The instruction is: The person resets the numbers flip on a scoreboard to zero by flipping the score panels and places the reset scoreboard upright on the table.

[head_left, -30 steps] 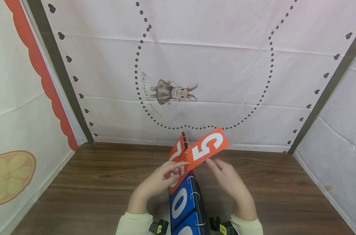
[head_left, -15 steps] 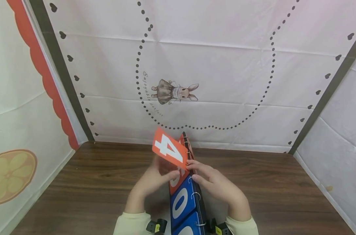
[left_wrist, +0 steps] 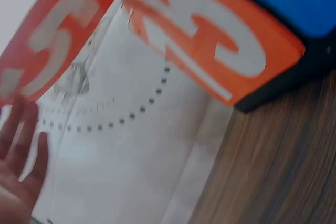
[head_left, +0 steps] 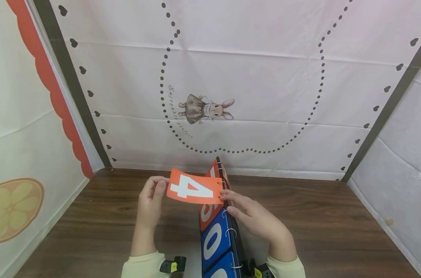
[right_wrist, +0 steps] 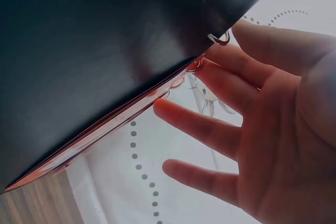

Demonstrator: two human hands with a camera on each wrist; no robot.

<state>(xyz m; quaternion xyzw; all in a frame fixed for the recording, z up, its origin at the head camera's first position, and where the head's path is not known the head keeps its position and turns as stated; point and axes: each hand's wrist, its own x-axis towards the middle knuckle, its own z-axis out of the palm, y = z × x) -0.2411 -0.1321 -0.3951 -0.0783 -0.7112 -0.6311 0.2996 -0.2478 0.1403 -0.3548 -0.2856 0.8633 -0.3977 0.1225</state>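
Observation:
A tabletop flip scoreboard (head_left: 235, 241) stands on the table, with orange and blue number cards on metal rings. One orange card (head_left: 193, 189) is lifted out to the left, its 4 facing up; its other side, seen in the left wrist view, bears a 5. My left hand (head_left: 150, 202) touches the card's free left edge with nearly straight fingers, thumb apart from it. On the other side, my right hand (head_left: 255, 214) has its fingertips at the rings along the top edge, fingers spread. The black back (right_wrist: 94, 51) of the scoreboard fills much of the right wrist view.
The dark wooden table (head_left: 335, 231) lies under the scoreboard. A white printed cloth wall (head_left: 266, 88) rises right behind it, and side walls stand to the left and right.
The 5 card on the right went over to the left side; then the lifted card showing 4 lowered leftward. My left hand moved left to its outer edge, and my right hand came to the rings.

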